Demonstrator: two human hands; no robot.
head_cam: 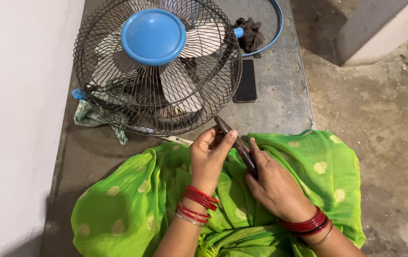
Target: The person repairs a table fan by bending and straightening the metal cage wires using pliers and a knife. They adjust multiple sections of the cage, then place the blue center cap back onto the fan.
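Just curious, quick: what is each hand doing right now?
Left hand: closed on the pliers near their nose.
Right hand: closed on the pliers' handles.

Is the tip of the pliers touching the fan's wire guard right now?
Cannot tell. In the head view the pliers, held in both hands, point at the lower rim of the wire guard, but the tip overlaps it with no clear contact or gap.

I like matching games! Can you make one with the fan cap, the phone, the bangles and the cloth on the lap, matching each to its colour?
Things:
1. fan cap
2. phone
3. bangles
4. cloth on the lap

Colours:
A. green
B. red
C. blue
D. black

Pairs: 1-C, 2-D, 3-B, 4-A
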